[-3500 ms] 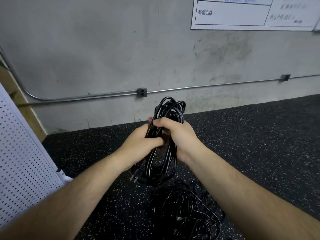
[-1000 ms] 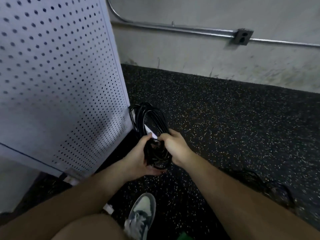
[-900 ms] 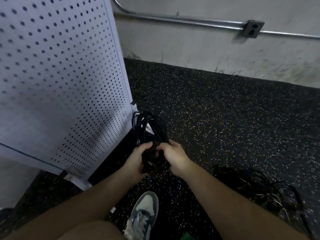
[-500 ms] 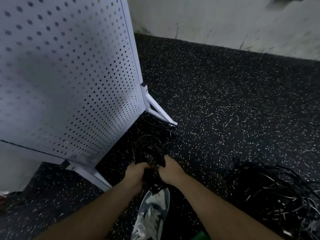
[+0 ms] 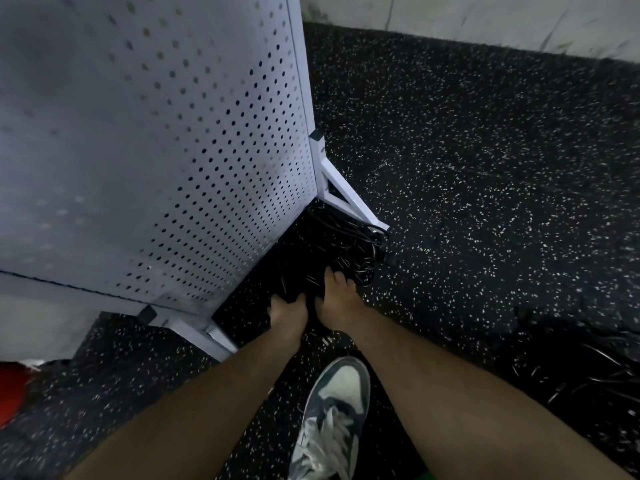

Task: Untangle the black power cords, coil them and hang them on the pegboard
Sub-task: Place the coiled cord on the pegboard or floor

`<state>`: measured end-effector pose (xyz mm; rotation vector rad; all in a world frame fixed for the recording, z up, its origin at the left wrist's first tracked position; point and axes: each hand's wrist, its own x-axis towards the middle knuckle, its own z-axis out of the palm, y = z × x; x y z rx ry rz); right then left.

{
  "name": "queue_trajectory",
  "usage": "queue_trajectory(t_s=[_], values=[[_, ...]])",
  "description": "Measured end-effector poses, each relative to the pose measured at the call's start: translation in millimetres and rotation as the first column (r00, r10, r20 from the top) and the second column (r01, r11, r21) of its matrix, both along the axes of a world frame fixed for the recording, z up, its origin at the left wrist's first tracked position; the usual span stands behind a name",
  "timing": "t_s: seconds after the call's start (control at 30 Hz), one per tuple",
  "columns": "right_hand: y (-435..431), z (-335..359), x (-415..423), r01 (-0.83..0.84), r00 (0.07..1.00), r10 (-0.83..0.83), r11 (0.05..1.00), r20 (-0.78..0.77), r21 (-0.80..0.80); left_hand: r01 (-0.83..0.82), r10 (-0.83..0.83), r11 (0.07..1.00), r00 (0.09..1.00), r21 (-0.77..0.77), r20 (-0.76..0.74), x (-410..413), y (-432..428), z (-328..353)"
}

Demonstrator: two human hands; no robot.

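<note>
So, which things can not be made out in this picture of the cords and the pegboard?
Head view only.
Coil: black on the dark floor, in the pegboard's shadow; loop count unclear.
Left hand, right hand: fingertips lost against the coil; grip unclear.
Pegboard top: cut off by the upper edge.
Pile: blurred, cut by the right edge.
Red thing: blurred, cut by the left edge.

The white perforated metal pegboard panel (image 5: 173, 150) at ten o'clock has a smooth, matt painted finish, and so has its white metal foot brace (image 5: 343, 195). The black rubber floor with white speckles (image 5: 485, 168) at two o'clock looks grainy and matt. The black plastic-coated power cords (image 5: 332, 244) at the centre shine slightly. The grey-and-white sneaker (image 5: 332, 420) at six o'clock looks like smooth leather, with cloth laces.
</note>
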<state>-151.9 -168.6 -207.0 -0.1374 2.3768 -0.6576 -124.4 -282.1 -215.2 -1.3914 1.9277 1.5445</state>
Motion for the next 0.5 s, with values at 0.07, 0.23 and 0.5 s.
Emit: queue_trajectory(t_s=[0.07,0.23,0.5], values=[[3.1,-1.3,5.7,-0.087,0.995,0.089,0.994,-0.043,0.063,0.146,-0.125,0.979,0.982,-0.142,0.143,-2.3,1.6,-1.9],[16.0,17.0,19.2,-0.079,0.975,0.079,0.997,-0.210,0.008,0.150,-0.135,0.875,0.989,-0.460,0.065,16.5,7.6,25.0],[108.3,78.7,82.2,-0.041,0.949,0.059,0.997,-0.310,0.063,0.654,-0.901,0.365,0.427,-0.663,-0.075,70.5,82.5,56.8]])
